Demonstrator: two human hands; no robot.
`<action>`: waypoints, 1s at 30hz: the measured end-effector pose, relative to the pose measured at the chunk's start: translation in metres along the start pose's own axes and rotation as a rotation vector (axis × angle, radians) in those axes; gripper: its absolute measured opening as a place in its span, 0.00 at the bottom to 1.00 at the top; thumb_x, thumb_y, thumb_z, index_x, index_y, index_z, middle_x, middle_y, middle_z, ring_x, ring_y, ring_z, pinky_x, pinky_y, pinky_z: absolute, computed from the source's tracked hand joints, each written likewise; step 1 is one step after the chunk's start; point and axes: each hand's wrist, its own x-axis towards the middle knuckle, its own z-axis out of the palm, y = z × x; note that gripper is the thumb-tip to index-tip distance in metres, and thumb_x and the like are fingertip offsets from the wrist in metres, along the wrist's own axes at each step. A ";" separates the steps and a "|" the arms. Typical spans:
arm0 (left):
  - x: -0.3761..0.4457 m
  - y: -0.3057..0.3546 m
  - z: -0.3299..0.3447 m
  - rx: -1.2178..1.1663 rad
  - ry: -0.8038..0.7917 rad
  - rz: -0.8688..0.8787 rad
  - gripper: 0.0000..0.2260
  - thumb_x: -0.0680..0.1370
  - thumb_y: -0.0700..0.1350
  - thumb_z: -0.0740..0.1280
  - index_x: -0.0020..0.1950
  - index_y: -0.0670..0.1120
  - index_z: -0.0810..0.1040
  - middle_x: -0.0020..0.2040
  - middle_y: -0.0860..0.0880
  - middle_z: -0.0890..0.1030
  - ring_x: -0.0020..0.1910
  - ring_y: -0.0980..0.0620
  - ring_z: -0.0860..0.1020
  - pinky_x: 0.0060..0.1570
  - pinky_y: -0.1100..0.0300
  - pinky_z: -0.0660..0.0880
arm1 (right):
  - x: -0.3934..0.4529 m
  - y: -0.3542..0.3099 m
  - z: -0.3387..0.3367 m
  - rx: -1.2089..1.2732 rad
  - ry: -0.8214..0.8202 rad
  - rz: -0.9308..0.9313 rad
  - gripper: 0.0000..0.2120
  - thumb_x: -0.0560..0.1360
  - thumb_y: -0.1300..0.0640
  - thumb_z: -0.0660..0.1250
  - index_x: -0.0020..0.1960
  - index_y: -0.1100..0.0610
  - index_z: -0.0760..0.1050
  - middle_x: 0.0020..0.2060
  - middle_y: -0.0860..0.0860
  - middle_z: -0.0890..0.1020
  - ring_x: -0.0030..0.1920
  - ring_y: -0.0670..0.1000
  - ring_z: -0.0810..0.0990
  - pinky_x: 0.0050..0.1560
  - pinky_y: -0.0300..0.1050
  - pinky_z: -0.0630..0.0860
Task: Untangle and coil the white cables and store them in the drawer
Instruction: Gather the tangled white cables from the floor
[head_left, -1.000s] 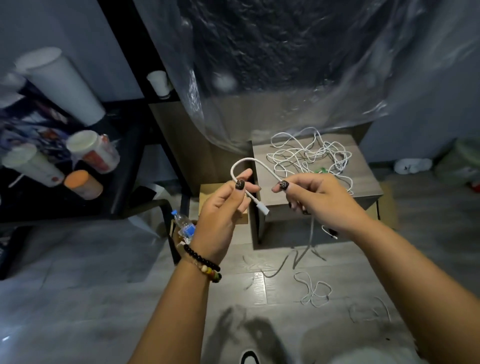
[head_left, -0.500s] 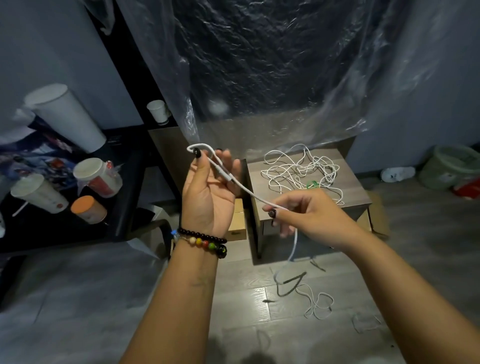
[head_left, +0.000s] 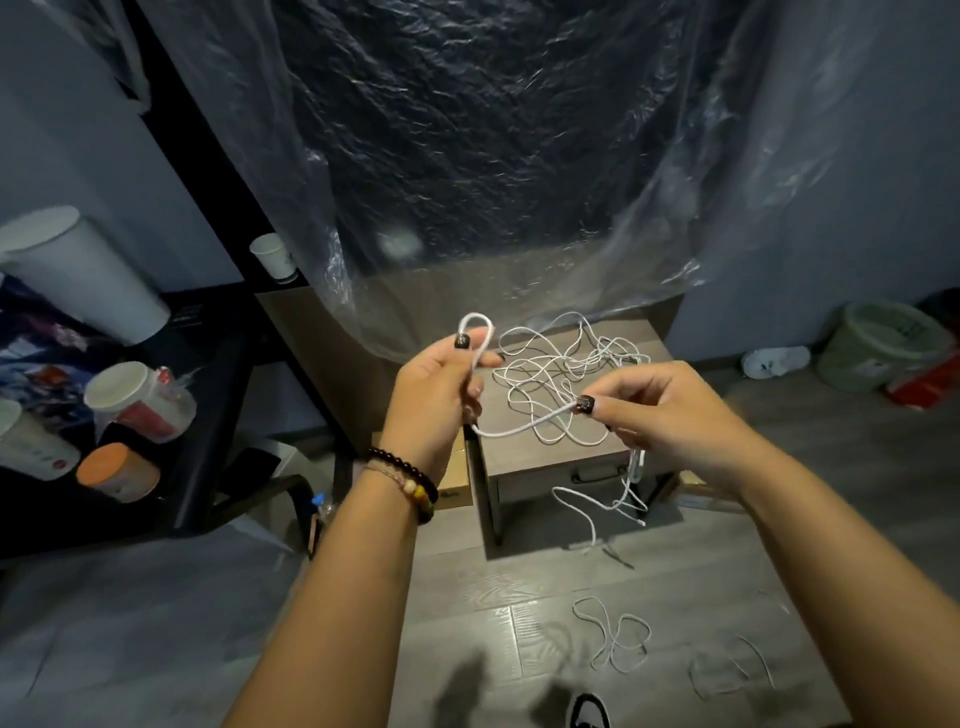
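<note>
- the white cable runs roughly level between both hands, a small loop standing upright above the left hand.
- half a second ago it slanted from a higher left hand.
- left fingers grip the loop; right hand pinches the strand above the nightstand, where the tangled cables lie.

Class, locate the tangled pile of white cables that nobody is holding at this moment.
In the head view, the tangled pile lies on top of the small wooden nightstand, just beyond and between the left hand and the right hand.
</note>
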 end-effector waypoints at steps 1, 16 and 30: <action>0.004 -0.002 0.010 0.113 -0.019 0.007 0.11 0.82 0.42 0.57 0.52 0.50 0.79 0.39 0.53 0.80 0.31 0.58 0.67 0.31 0.67 0.65 | 0.005 -0.004 -0.007 -0.046 -0.006 -0.017 0.06 0.74 0.62 0.70 0.42 0.56 0.84 0.28 0.53 0.76 0.28 0.45 0.69 0.28 0.35 0.66; 0.080 -0.077 0.103 0.923 -0.239 0.065 0.42 0.56 0.68 0.75 0.66 0.56 0.66 0.61 0.55 0.71 0.58 0.55 0.73 0.58 0.54 0.75 | 0.091 -0.032 -0.081 -0.303 -0.129 0.057 0.19 0.73 0.71 0.64 0.58 0.53 0.78 0.43 0.57 0.85 0.38 0.50 0.82 0.39 0.41 0.78; 0.149 -0.096 0.123 0.293 -0.356 0.056 0.33 0.55 0.56 0.79 0.58 0.51 0.76 0.57 0.53 0.79 0.55 0.59 0.77 0.52 0.68 0.73 | 0.192 -0.049 -0.061 0.019 -0.106 0.372 0.12 0.75 0.72 0.59 0.57 0.71 0.74 0.51 0.66 0.77 0.43 0.53 0.77 0.41 0.41 0.79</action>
